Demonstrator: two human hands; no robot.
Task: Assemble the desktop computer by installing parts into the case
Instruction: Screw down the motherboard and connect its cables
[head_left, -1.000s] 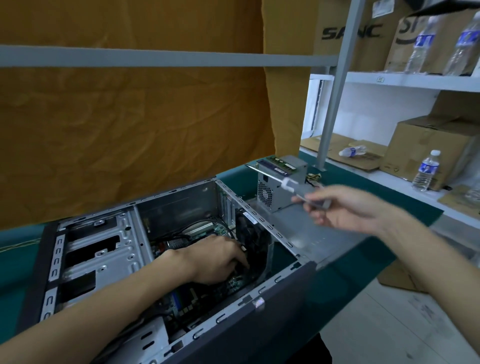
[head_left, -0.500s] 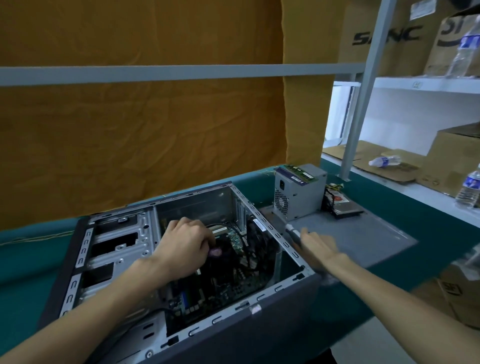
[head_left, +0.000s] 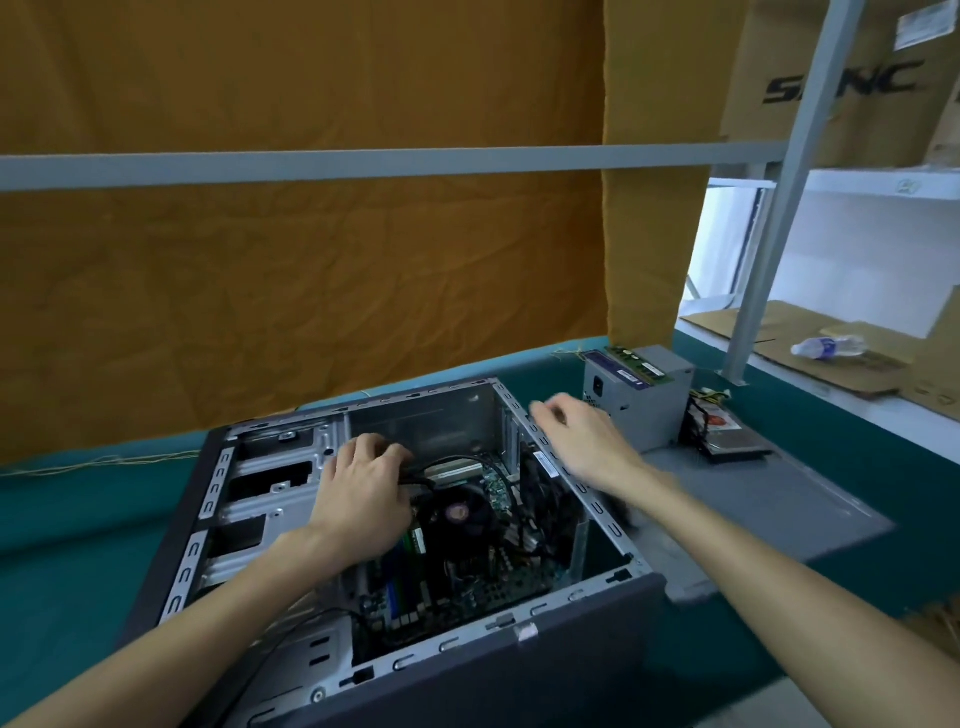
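Observation:
The open computer case (head_left: 519, 670) lies on its side on the green table. Inside it are the motherboard (head_left: 467, 587) and the black CPU fan (head_left: 457, 512). My left hand (head_left: 363, 488) is inside the case beside the drive bays, fingers curled round black cables (head_left: 421, 475) above the fan. My right hand (head_left: 576, 436), blurred by motion, hovers over the case's right rim with relaxed fingers and holds nothing. The grey power supply (head_left: 644, 410) stands just beyond that hand, with a green RAM stick (head_left: 636, 361) on top.
The case's grey side panel (head_left: 769, 504) lies flat to the right, with a hard drive (head_left: 727, 439) on its far end. A metal rack post, cardboard boxes and a fallen water bottle (head_left: 826, 345) stand at the right. An orange cloth hangs behind.
My right hand let go of the screwdriver it held, near the side panel, and rose empty to the case's right rim. My left hand moved from the motherboard up to the cables.

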